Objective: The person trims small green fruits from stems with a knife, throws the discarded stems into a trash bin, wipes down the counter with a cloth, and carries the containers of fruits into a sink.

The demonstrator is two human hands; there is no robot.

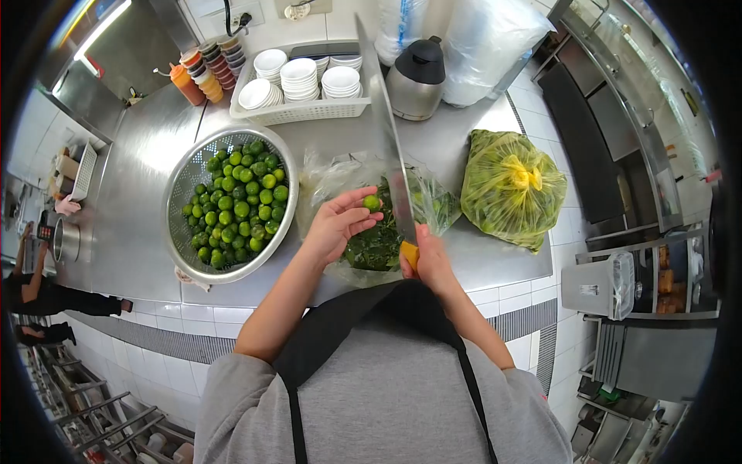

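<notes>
L grip (pixel 337 223) has a single lime (pixel 372 203) pinched at the fingertips, thumb side twd the body, fingers stretched fwd & to the R, palm turned up/inward; wrist fairly straight, L forearm slanting up & in from the lower L. R grip (pixel 430 259) is wrapped tight round the yellow handle of a big knife (pixel 398 172), fist low, just R of & nearer the body than the lime; R forearm angles in from the lower R, elbow bent. Blade points up & away w/ a slight L lean, just beside the lime; can't tell if they touch. Both grips are held over an open clear plastic bag (pixel 346 272) w/ dark green cut pieces in it, on the steel tabletop (pixel 139 224). L of that, a perf. steel colander (pixel 182 172) full of whole limes (pixel 239 201); R, a knotted see-thru bag (pixel 510 203) w/ yellow-green contents. Behind, a white perf. basket (pixel 309 114) w/ stacked small white dishes (pixel 300 73), then a steel thermal jug (pixel 417 81); sauce bottles (pixel 185 83) far L.
</notes>
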